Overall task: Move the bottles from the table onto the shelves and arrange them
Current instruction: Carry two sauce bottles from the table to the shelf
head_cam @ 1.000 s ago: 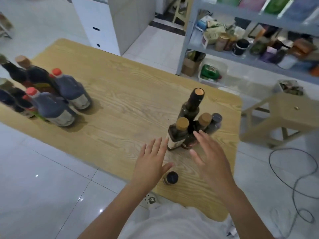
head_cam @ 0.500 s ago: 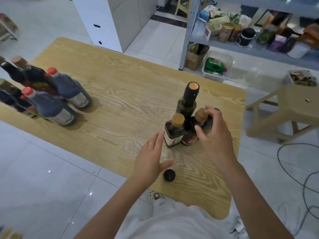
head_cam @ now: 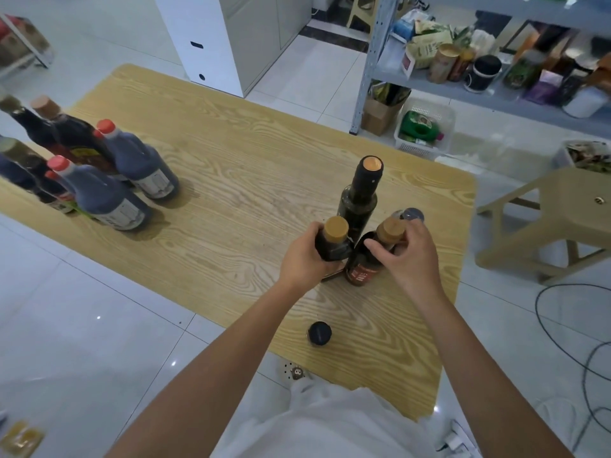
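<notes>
The short dark bottle with a tan cap [head_cam: 334, 241] stands on the pale wood-grain table [head_cam: 231, 153], clamped in my left grip [head_cam: 305, 259], whose fingers wrap round its body. Right beside it, the dark brown-labelled bottle with a tan cap [head_cam: 362, 272] has my right grip [head_cam: 411, 256] curled round its neck and shoulder. Neither looks lifted yet.

Just beyond my two grips rises the tall dark green bottle [head_cam: 358, 200], and a small grey-capped bottle [head_cam: 412, 214] peeps out behind my right grip. Nearer me than both grips stands a small black-capped bottle [head_cam: 319, 332]. Well off to the left of my left grip is the cluster of large dark red-capped bottles [head_cam: 132, 173].

The grey metal shelves [head_cam: 375, 61], far beyond my right grip, hold jars and packets. I judge the task barely begun: every bottle I can see is on the table, and these two would go first.
</notes>
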Demonstrator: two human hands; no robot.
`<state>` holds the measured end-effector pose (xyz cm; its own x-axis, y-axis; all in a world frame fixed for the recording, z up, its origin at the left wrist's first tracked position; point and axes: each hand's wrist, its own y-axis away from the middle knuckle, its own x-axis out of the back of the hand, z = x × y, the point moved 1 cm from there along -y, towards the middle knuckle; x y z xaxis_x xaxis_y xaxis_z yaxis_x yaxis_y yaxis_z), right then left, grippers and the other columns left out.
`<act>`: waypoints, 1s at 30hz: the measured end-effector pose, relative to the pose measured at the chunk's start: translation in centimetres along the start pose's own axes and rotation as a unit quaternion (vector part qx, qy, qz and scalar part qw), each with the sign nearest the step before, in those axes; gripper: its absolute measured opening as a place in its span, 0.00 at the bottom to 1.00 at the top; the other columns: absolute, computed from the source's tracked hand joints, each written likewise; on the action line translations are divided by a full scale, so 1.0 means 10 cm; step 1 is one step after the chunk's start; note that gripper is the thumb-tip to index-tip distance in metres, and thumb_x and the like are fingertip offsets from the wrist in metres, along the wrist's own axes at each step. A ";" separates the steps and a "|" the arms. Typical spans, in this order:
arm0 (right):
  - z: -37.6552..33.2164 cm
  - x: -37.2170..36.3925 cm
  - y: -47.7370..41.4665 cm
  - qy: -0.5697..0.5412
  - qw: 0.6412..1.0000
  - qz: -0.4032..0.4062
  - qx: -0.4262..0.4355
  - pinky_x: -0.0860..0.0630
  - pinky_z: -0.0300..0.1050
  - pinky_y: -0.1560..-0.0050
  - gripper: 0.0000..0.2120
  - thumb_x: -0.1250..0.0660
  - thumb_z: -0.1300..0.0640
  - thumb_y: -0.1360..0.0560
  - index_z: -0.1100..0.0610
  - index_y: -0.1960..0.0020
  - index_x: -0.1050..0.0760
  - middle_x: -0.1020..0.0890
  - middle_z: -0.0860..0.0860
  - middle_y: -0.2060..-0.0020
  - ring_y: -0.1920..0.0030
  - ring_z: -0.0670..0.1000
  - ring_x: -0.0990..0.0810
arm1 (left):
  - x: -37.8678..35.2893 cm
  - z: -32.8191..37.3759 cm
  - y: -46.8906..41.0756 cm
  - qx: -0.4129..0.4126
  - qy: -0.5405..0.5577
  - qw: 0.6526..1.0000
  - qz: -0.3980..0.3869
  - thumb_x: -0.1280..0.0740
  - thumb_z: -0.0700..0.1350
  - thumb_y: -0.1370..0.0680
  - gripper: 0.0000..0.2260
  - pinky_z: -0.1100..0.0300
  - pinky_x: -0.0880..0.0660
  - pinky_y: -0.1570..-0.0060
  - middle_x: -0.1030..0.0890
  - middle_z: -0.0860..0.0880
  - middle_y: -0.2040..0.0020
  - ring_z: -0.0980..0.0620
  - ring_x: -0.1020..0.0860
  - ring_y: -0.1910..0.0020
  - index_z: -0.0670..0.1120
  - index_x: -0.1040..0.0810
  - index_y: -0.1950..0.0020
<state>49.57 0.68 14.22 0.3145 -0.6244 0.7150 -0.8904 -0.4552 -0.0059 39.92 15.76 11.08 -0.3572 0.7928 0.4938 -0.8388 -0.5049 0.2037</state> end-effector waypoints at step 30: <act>-0.39 -0.27 0.34 0.131 0.989 -0.068 -0.008 0.23 0.49 0.55 0.35 0.22 0.43 0.40 0.55 0.39 0.30 0.18 0.54 0.47 0.47 0.58 0.20 | 1.21 -0.58 1.06 0.148 0.045 0.964 0.217 0.21 0.43 0.36 0.26 0.52 0.23 0.52 0.22 0.54 0.53 0.50 0.22 0.51 0.51 0.30 0.44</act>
<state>44.42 3.24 15.00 0.3370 -0.3712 0.8652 -0.8519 -0.5115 0.1124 24.30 21.97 14.27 -0.6939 0.5041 0.5142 -0.4531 -0.8607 0.2323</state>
